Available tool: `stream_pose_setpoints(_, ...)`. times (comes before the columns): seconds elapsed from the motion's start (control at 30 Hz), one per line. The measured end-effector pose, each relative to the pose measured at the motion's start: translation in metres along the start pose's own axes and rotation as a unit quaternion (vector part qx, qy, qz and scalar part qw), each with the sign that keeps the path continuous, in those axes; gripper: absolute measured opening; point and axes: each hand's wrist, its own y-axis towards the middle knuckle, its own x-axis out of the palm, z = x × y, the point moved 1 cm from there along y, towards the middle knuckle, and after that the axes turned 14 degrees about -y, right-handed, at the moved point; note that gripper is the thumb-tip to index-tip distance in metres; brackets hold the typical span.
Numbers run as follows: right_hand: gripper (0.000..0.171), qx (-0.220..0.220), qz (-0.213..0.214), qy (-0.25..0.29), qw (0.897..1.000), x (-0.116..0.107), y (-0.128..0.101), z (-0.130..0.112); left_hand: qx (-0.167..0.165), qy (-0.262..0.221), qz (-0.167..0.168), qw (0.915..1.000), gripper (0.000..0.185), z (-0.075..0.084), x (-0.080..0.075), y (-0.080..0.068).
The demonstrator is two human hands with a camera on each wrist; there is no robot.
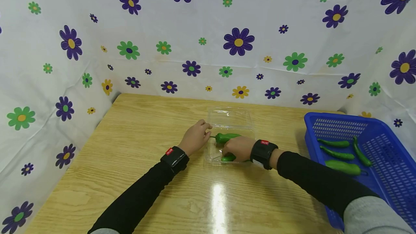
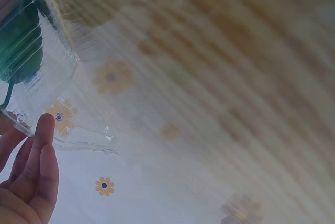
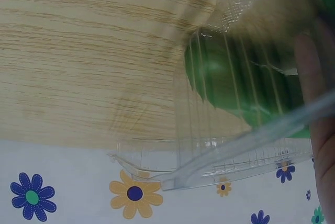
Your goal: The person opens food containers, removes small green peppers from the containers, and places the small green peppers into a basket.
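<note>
Table (image 1: 136, 176), wood, w/ floral cloth (image 1: 227, 28) walls on three sides. Blue basket (image 1: 373, 133) sits well off to the R of the R hand, on the table's R edge; four green peppers lie in it, e.g. one long one (image 1: 342, 167) nearest the person.

Clear box (image 1: 227, 118), hinged plastic, is betw. the two hands, lid open and tipped back away from the person. Judging by that, lid is up so the tray stays open for loading.

L hand (image 1: 195, 140) is at the box's L edge, fingers (image 2: 44, 130) curled loosely w/ tips touching the clear rim; L wrist view shows a fingertip on the plastic, but whether thumb pinches from the other side I can't tell. Prob. it's there to steady the light box so it doesn't slide.

R hand (image 1: 238, 148) is over the tray's front, fingers curled down around a pepper (image 1: 228, 158) low in the tray, just under the palm. R wrist view shows a finger (image 3: 314, 93) pressed along the green skin through the ribbed wall, so it grips that one.

Second pepper (image 1: 227, 137) lies in the tray just beyond the R knuckles, stem pointing toward the L fingertips, not touched by either hand as far as shows.
</note>
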Motion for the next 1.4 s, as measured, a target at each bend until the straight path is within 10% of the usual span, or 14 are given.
stream_pose_setpoints(1.4,0.018,-0.014,-0.005,0.018,1.000,0.015,0.001,0.006,-0.008,-0.001,-0.005,1.0000,0.020,-0.002,0.000,0.000)
